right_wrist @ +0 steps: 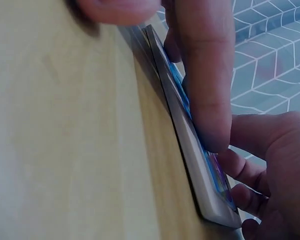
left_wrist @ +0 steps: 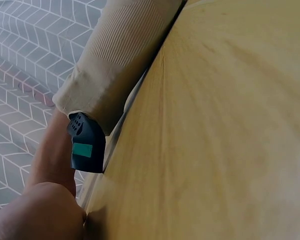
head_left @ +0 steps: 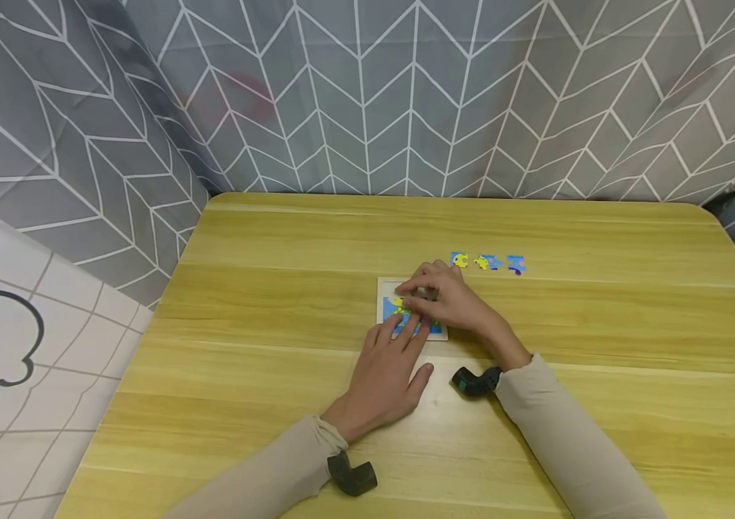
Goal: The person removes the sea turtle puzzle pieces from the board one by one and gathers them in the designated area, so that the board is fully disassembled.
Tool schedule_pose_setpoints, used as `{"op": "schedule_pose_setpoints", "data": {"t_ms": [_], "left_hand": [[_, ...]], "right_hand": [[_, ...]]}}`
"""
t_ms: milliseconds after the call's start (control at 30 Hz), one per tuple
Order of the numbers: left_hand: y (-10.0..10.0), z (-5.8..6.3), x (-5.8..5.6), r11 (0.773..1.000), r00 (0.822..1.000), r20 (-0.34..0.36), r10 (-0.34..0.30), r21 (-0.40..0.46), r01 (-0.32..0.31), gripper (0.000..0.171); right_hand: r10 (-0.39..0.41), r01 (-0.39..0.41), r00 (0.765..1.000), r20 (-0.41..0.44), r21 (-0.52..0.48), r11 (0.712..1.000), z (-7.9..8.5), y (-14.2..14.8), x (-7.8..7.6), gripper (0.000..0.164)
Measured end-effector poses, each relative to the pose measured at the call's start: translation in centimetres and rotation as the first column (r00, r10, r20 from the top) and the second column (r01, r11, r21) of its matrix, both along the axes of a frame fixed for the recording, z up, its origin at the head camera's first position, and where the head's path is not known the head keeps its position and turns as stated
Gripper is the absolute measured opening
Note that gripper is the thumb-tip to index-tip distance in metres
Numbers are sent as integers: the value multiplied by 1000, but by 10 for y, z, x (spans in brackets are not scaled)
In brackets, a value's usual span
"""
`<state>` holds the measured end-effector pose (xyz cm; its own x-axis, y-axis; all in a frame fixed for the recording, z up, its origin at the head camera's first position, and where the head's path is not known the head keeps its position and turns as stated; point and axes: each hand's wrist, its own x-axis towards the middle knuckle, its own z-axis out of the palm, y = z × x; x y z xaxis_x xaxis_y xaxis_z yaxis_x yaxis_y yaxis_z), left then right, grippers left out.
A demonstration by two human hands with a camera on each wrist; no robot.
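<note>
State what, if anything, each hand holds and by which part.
Left hand: nothing; it rests on the puzzle. Right hand: cannot be told; too little shows between its fingers.

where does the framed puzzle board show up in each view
Head: the puzzle board lies just right of and below centre, partly covered by the left hand and right hand.
Left wrist: not in the picture.
Right wrist: seen nearly edge-on, slanting from top centre toward lower right.
Shared landmark: the grey curtain with white lines, across the top in head, at left in left wrist, at upper right in right wrist.
</note>
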<state>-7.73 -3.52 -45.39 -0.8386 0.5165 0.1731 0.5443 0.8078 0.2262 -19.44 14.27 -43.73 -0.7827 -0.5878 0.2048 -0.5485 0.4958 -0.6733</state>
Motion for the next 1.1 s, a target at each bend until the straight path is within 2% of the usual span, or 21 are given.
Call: {"op": "schedule_pose_setpoints", "data": {"t_ms": [167, 267, 467, 667, 933, 1100], "left_hand": [[-1, 0, 0, 999, 1000, -1, -6, 45, 6, 58], [-2, 0, 0, 998, 1000, -27, -3, 64, 5, 55], [-4, -1, 3, 998, 994, -99, 49, 44, -44, 53], [-7, 0, 4, 996, 990, -114, 82, 29, -79, 54], [-8, -1, 3, 997, 991, -115, 68, 29, -65, 53], [-12, -1, -1, 996, 992, -112, 55, 83, -46, 49]], "right_hand": [[-2, 2, 1000, -7, -18, 1000, 1, 1, 0, 18], [-5, 5, 1000, 3, -17, 1000, 0, 2, -1, 17], [-5, 5, 1000, 1, 2, 1000, 0, 6, -3, 18], [0, 0, 1000, 19, -3, 1000, 3, 10, -4, 19], [-1, 1, 1000, -9, 25, 1000, 4, 9, -3, 23], [9, -8, 999, -33, 36, 999, 3, 8, -2, 24]]}}
